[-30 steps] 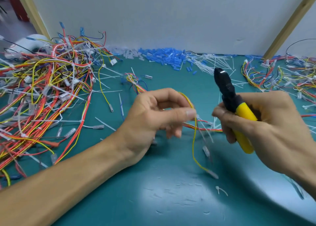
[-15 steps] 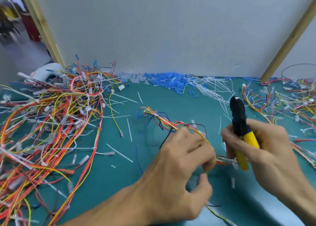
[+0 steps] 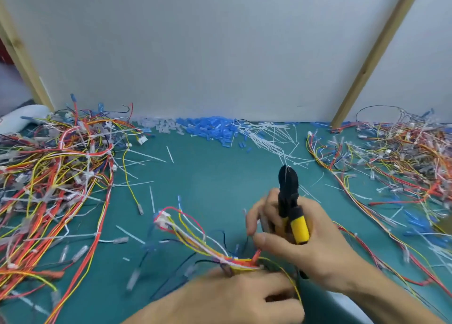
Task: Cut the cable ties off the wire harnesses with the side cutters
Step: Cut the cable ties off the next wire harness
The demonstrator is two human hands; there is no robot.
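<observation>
Gripping the harness [image 3: 239, 266] where its wires gather, the left hand [image 3: 232, 301] sits low at the near edge of the head view, fingers clenched round the bundle. Half a second ago it was higher on the surface [image 3: 215, 176] with the wires bunched under it. It has since drawn back toward the body, and the harness now trails left to a white connector [image 3: 162, 219]. The right hand [image 3: 318, 250] keeps its fingers wrapped round the cutters [image 3: 289, 201], tip upright as before, jaws seemingly together and clear of the wires. This looks like a regrip to expose the next tie, with no cut under way. Snipped ties [image 3: 269, 137] lie along the back.
</observation>
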